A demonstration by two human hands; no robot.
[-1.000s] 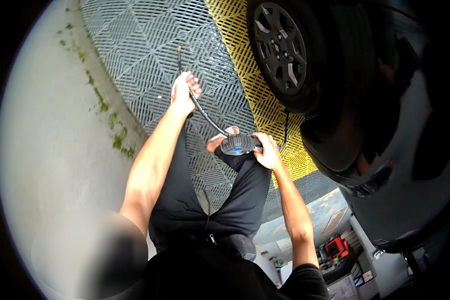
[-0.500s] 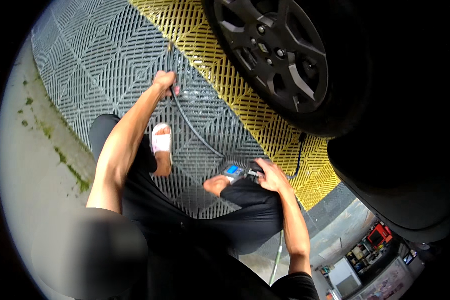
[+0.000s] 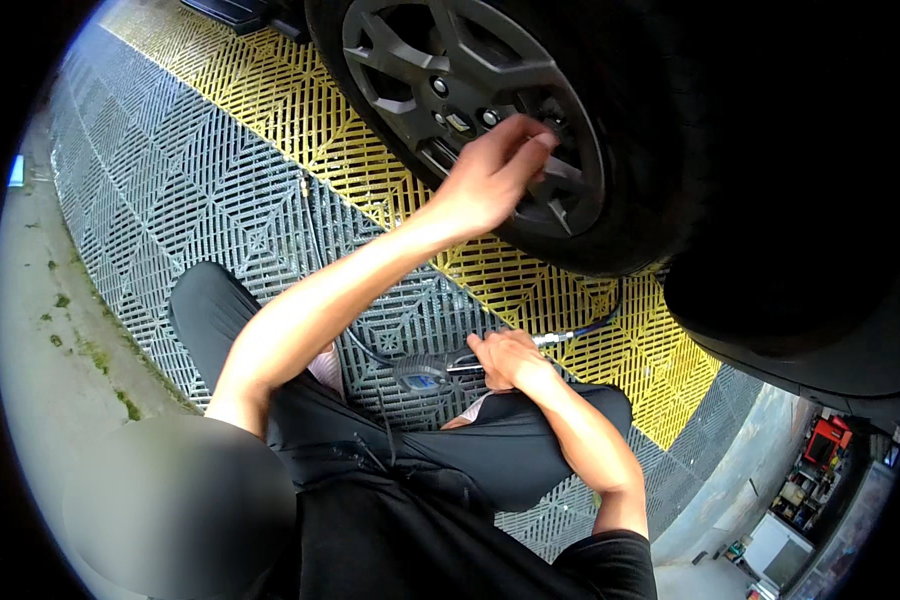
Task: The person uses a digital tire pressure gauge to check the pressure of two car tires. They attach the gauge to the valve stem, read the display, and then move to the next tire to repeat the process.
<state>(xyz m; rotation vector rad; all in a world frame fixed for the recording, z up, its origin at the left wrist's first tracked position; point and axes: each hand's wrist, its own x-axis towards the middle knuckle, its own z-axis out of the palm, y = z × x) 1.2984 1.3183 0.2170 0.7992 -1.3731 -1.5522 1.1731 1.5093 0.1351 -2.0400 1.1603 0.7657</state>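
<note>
My left hand (image 3: 490,178) is stretched out in front of the dark alloy wheel (image 3: 450,60), at the spokes on the rim's lower right. Its fingers are curled in a pinch, and what they hold, if anything, is hidden. My right hand (image 3: 508,360) wraps round the handle of a tyre inflator gauge (image 3: 420,376) with a small blue display, low over the floor mat. A metal fitting (image 3: 555,339) sticks out past that hand and joins a dark hose. From the gauge's other end a thin hose (image 3: 315,225) runs to a brass-coloured end on the mat.
Grey slatted floor tiles (image 3: 210,190) meet a band of yellow tiles (image 3: 530,285) under the tyre (image 3: 570,255). Dark car bodywork fills the right. Concrete ground (image 3: 45,320) lies at the far left. Shelving with a red item (image 3: 825,440) stands at the lower right.
My left hand has let go of the hose and moved right, up to the wheel. The hose end lies on the mat. My right hand still grips the inflator gauge, shifted slightly left.
</note>
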